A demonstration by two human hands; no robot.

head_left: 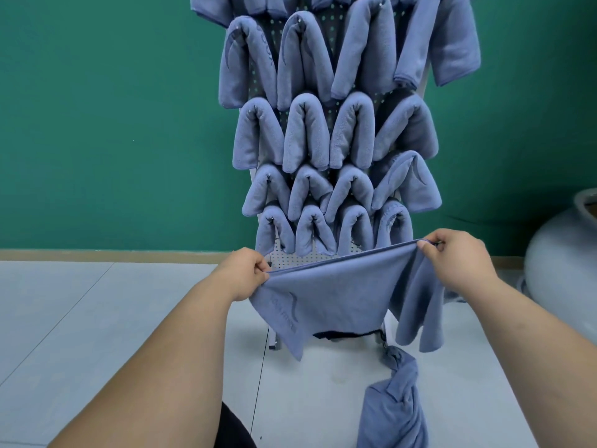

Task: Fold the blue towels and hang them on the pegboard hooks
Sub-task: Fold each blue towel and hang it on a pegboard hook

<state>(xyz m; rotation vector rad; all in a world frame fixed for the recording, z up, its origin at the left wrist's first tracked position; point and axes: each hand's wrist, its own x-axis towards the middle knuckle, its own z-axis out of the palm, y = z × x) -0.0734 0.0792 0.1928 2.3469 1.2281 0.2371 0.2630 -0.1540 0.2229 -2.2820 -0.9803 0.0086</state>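
I hold one blue towel (336,295) stretched by its top edge in front of the pegboard's foot. My left hand (245,270) pinches its left corner, and my right hand (452,257) pinches the right corner, slightly higher. The cloth sags between them, and a loose part hangs down on the right. The white pegboard (290,255) stands upright behind, with several folded blue towels (305,137) draped over its hooks in rows. A crumpled blue towel (395,405) lies on the floor at the lower right.
A green wall (113,124) with a wooden skirting backs the pegboard. The floor is pale grey tile (97,318). A large grey rounded pot (562,260) stands at the right edge. Something dark lies under the pegboard's legs (342,334).
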